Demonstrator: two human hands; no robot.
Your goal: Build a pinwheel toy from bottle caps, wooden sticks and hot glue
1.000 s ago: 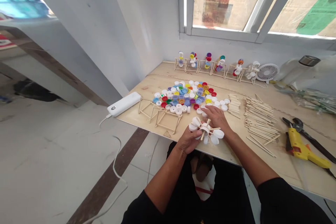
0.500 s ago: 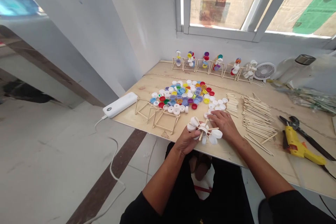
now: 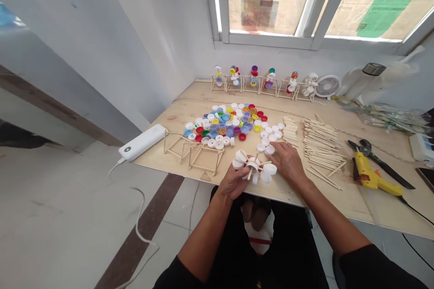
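Note:
My left hand point(image 3: 233, 182) is closed round a small wheel point(image 3: 252, 165) built from white bottle caps and wooden sticks, held just over the table's front edge. Its sticks spread outward from a white ring, with caps on several ends. To the right, my right hand point(image 3: 288, 162) has its fingertips on a white bottle cap point(image 3: 270, 150), at the near end of a group of white caps point(image 3: 272, 132). The thumb is partly hidden. Beyond my hands lies a heap of mixed coloured caps point(image 3: 225, 119).
Stick frames point(image 3: 205, 159) stand at the front left beside a white power bank point(image 3: 144, 142). Loose sticks point(image 3: 322, 142), a yellow glue gun point(image 3: 373, 174) and black-handled pliers point(image 3: 389, 169) lie right. Finished cap wheels point(image 3: 254, 76) on frames and a small fan point(image 3: 328, 86) line the back.
The camera view has turned slightly right, shifting everything left in the picture. My right fingers have closed on a white cap; the left hand keeps hold of the wheel.

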